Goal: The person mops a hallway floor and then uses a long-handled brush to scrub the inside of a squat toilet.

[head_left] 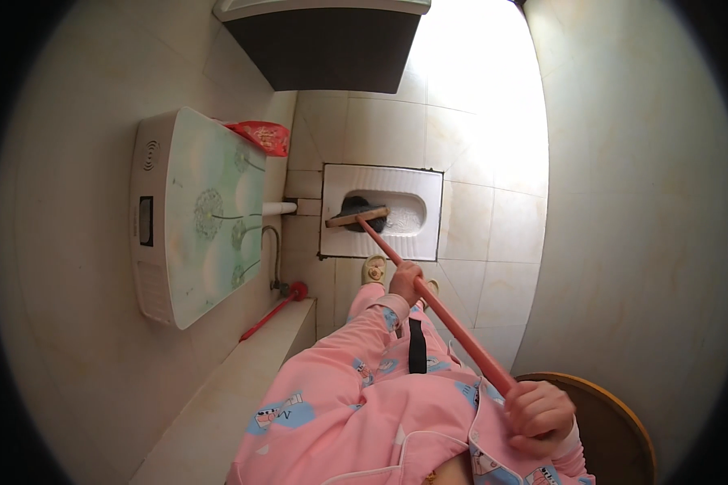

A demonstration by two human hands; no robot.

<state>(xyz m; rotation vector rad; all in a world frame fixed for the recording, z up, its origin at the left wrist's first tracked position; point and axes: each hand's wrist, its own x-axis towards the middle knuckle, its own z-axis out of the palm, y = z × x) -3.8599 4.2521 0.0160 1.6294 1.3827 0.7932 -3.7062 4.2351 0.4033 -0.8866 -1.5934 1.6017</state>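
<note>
A long-handled brush [461, 333] with a pinkish-red pole slants across my front. My left hand [405, 282] is wrapped round the pole about midway, in front of my knees. Farther back, my right hand [539, 415] grips the upper end close to my body. At the far end is a narrow wooden head [344, 220] with dark, bristle-like material at it. This head lies over the left part of a white squat toilet [433, 212] set into the floor, and hides part of the bowl.
On the left wall hangs a white and green toilet tank [206, 218] with a red packet [265, 137] behind it. A red plunger [297, 293] rests by a ledge [299, 327]. A dark cabinet [332, 48] stands ahead, a brown round bin [623, 428] at lower right.
</note>
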